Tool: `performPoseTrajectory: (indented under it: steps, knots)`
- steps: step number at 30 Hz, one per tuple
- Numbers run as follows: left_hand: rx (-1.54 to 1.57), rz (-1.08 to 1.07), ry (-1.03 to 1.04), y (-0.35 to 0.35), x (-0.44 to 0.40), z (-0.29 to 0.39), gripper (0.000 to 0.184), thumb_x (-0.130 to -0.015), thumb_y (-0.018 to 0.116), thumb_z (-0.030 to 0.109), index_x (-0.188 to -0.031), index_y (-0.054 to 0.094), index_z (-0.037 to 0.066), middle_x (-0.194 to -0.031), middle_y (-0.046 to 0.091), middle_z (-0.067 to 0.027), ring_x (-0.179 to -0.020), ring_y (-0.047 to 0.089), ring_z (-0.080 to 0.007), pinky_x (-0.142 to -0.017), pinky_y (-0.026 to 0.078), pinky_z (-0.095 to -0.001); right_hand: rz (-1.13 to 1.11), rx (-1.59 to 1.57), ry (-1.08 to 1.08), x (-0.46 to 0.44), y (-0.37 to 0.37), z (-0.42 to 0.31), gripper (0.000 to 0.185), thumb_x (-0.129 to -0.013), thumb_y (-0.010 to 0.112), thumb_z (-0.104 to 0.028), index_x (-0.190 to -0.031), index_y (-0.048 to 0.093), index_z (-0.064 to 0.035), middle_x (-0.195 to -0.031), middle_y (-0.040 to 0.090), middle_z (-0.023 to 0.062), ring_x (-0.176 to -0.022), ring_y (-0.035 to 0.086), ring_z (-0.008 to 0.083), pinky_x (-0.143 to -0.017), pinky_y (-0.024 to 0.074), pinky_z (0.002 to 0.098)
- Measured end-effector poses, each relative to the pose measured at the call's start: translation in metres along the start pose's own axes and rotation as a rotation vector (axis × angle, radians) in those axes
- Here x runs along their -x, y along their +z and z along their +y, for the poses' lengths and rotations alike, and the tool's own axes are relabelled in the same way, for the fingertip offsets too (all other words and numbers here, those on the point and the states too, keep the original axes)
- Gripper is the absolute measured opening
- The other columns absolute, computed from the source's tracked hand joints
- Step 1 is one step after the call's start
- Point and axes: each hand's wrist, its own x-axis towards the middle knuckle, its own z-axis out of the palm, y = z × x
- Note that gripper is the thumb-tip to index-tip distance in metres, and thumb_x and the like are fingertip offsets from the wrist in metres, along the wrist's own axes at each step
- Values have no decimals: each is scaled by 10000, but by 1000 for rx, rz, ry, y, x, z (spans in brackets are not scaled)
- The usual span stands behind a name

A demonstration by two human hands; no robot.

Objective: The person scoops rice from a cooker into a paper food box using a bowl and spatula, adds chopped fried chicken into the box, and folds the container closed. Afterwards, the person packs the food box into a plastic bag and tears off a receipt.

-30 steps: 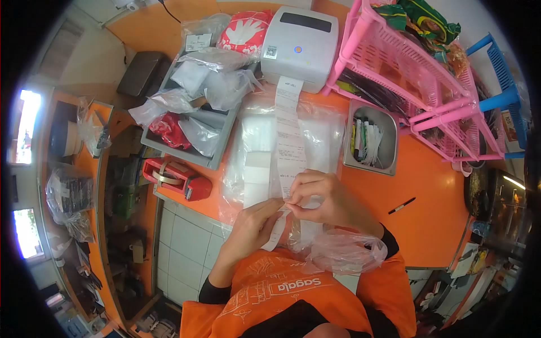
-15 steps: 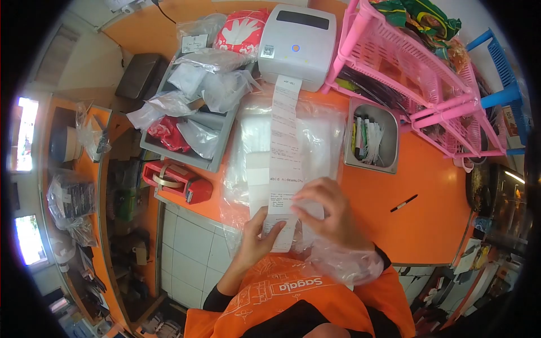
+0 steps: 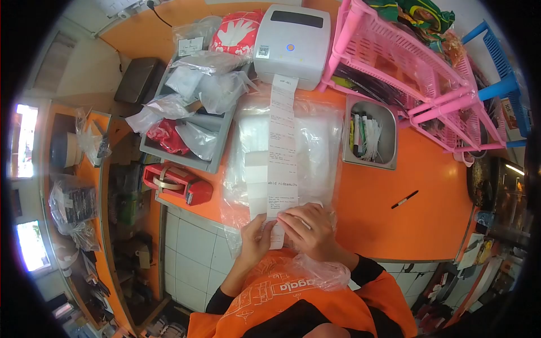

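Note:
A long printed paper strip of receipts point(image 3: 282, 152) runs from the white label printer point(image 3: 293, 42) down to both hands. My left hand point(image 3: 256, 239) is closed on the strip's left edge near its lower end, thumb on top. From the other side, my right hand point(image 3: 310, 228) pinches the strip's right edge, its fingertips close to the left thumb. Some white paper shows behind the right fingers; whether it belongs to the strip I cannot tell. A crumpled clear plastic bag point(image 3: 321, 273) lies against the apron below the right wrist. Flat clear plastic bags point(image 3: 318, 141) lie under the strip.
A grey tray point(image 3: 217, 155) of plastic packets stands left of the printer, with a red tape dispenser point(image 3: 180, 183) nearer me. To the right are a metal container point(image 3: 386, 158) of pens, a pink rack point(image 3: 406, 62) and a black pen point(image 3: 404, 199) on the orange table point(image 3: 428, 225).
My right hand has come down and left, from hovering beside the strip to pinching it near the left hand. The plastic bag by the right wrist now sits lower and further left.

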Motion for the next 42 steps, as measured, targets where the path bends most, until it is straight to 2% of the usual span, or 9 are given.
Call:
performPoseTrajectory:
  steps: [4, 10, 15, 18, 25, 28, 30, 34, 42]
  knots:
    - [68, -16, -6, 2, 2, -14, 225, -838, 544, -98, -1046, 573, -16, -912, 658, -123, -821, 611, -125, -698, 493, -248, -62, -21, 31, 0, -1, -3, 260, -755, 695, -83, -992, 608, -23, -936, 562, 86, -840, 571, 248, -744, 447, 364]
    - [369, -22, -89, 10, 2, -21, 279, -844, 571, -87, -1118, 561, -34, -1038, 628, -99, -947, 571, -129, -826, 455, -253, 143, -269, 477, -6, -5, 3, 361, -734, 724, -58, -1057, 564, -35, -948, 541, 89, -836, 578, 212, -772, 467, 318]
    - [457, -103, -183, 11, 5, -31, 312, -853, 569, -74, -1161, 540, -30, -1094, 606, -95, -1023, 539, -133, -895, 421, -265, 117, -1041, 851, 5, 2, 12, 363, -793, 673, 5, -1117, 511, -3, -1033, 564, 103, -903, 590, 137, -771, 480, 266]
    - [465, -143, -141, 8, 1, -22, 341, -853, 568, -69, -1188, 524, -28, -1141, 588, -96, -1057, 527, -140, -921, 407, -273, 43, -1028, 871, 2, -3, 11, 333, -800, 633, 77, -1099, 497, 21, -1057, 539, 71, -938, 567, 133, -834, 475, 270]
    - [361, -151, -36, -4, -21, -6, 360, -861, 558, -69, -1216, 505, -34, -1136, 588, -87, -1064, 533, -140, -947, 401, -277, 2, -706, 778, 2, -4, 14, 330, -790, 649, 69, -1097, 535, 29, -1064, 551, 77, -898, 563, 125, -812, 474, 260]
    - [530, -88, -159, -3, -29, 7, 323, -869, 551, -67, -1189, 532, -34, -1116, 601, -86, -1017, 569, -143, -893, 447, -260, 70, -456, 652, -4, -4, 15, 327, -737, 712, -49, -1047, 622, -100, -962, 606, 87, -799, 606, 174, -679, 475, 250]
    - [344, -68, -132, -2, -32, 5, 281, -872, 550, -64, -1151, 562, -27, -1086, 621, -82, -945, 605, -148, -811, 490, -250, 76, -90, 467, -13, -9, 13, 325, -730, 721, -91, -1038, 647, -160, -1086, 547, 65, -882, 557, 198, -768, 448, 303]
    - [296, -40, -57, -1, -36, 9, 261, -864, 553, -69, -1117, 583, -17, -1028, 643, -92, -892, 618, -141, -749, 507, -260, 36, 101, 294, -23, -17, 14, 309, -730, 735, -152, -1026, 661, -202, -1158, 483, 51, -963, 507, 200, -859, 377, 364]
    - [-111, -16, 234, -9, -43, 11, 213, -845, 542, -91, -1043, 595, -34, -918, 637, -102, -825, 606, -137, -720, 483, -249, 26, 148, 90, -30, -5, 18, 232, -722, 728, -153, -943, 658, -166, -951, 578, -46, -934, 530, 180, -864, 310, 404]
